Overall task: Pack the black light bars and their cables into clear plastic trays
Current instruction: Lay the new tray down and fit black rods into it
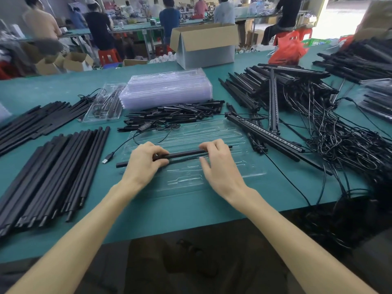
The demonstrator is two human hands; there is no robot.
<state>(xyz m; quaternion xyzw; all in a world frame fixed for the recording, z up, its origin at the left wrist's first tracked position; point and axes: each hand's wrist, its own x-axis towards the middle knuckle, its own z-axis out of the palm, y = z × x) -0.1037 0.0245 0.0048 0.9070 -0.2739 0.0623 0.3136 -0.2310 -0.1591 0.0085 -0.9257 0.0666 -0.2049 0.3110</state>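
Note:
A clear plastic tray lies flat on the green table in front of me. Across its middle lies a black bar, running left to right. My left hand grips the bar near its left end, fingers curled over it. My right hand holds it near the right end, fingers over the top and thumb below. A black USB cable with an inline controller trails over the tray's far left corner.
Black rods are heaped at my left, small black parts beyond the tray, light bars with tangled cables at right. A stack of clear trays, one filled tray and an open carton stand farther back.

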